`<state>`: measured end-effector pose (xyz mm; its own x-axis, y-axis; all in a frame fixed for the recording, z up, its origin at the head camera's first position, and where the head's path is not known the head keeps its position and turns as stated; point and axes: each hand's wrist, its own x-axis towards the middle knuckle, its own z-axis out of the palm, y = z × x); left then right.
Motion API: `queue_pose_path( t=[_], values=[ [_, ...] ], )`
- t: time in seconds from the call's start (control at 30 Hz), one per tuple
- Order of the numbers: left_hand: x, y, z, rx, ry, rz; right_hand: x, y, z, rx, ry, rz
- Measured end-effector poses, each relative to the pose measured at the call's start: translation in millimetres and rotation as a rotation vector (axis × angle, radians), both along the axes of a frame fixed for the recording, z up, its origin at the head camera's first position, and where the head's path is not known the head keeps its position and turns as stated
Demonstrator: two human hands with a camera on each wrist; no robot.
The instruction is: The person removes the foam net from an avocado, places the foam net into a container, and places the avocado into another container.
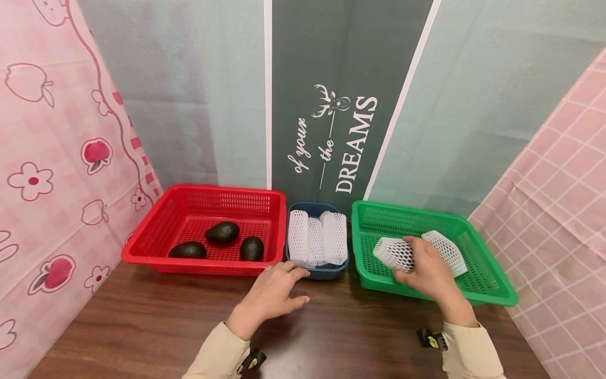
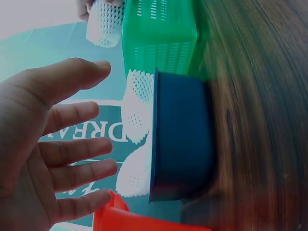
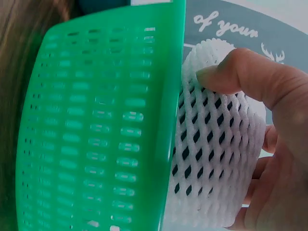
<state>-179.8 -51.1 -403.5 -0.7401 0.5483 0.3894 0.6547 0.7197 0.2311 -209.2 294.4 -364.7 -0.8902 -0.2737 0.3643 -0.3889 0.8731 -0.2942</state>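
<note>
My right hand [image 1: 433,271] grips an avocado in a white foam net [image 3: 211,144] over the green basket [image 1: 393,287]. Dark skin shows through the mesh, and the thumb presses on its near side in the right wrist view. Another white foam net [image 1: 447,252], its contents not visible, lies right of that hand in the same basket. My left hand [image 1: 274,292] holds nothing; its fingers are spread in the left wrist view. It hovers by the front of a dark blue bin [image 2: 183,139], where several white foam nets [image 1: 298,237] stand side by side.
On the left, a red basket [image 1: 203,267] contains three dark avocados [image 1: 222,231]. All three containers stand in a row on a brown wooden table [image 1: 341,331]. Behind them hangs a grey-green cloth [image 1: 218,105] with lettering, and pink cloths [image 1: 52,210] flank both sides.
</note>
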Motion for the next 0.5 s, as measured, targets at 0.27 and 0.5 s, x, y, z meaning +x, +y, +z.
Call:
queue_pose_path(
  t=[0.27, 0.5],
  values=[
    [2.7, -15.8, 1.4, 0.017, 0.005, 0.01, 5.9, -14.2, 0.5, 0.028, 0.066, 0.036],
    [12.6, -26.2, 3.4, 0.008, 0.014, 0.025, 11.5, -25.9, 5.3, 0.027, 0.044, 0.051]
  ],
)
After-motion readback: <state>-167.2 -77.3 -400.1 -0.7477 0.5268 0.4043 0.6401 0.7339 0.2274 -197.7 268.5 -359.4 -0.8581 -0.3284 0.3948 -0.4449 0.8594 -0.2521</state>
